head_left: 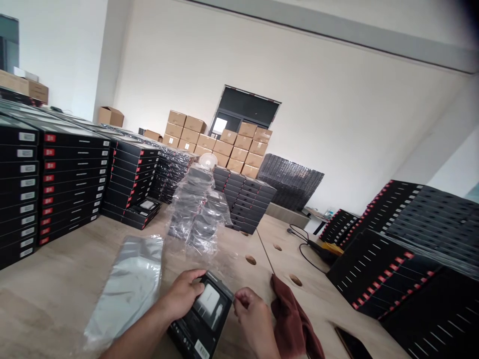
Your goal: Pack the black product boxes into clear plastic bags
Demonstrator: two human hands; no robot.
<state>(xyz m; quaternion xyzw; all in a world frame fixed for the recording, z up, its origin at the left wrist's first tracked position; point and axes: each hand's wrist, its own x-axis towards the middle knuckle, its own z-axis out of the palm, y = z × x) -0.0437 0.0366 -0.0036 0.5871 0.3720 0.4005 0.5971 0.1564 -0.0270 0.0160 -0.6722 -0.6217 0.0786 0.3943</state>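
A flat black product box (204, 319) with a white item pictured on its front lies on the wooden table (56, 279) near the front edge. My left hand (181, 294) grips its upper left corner, thumb on the top face. My right hand (252, 311) pinches the box's right edge, fingers closed. A pile of clear plastic sleeves (127, 286) lies just left of the box. A leaning stack of boxes in clear wrap (198, 209) stands behind it.
Tall stacks of black boxes (71, 184) line the left side and more (407, 244) fill the right. A dark red cloth (295, 324) and a phone (352, 344) lie to the right. A cabled tool (324, 249), cardboard cartons (224, 144) farther back.
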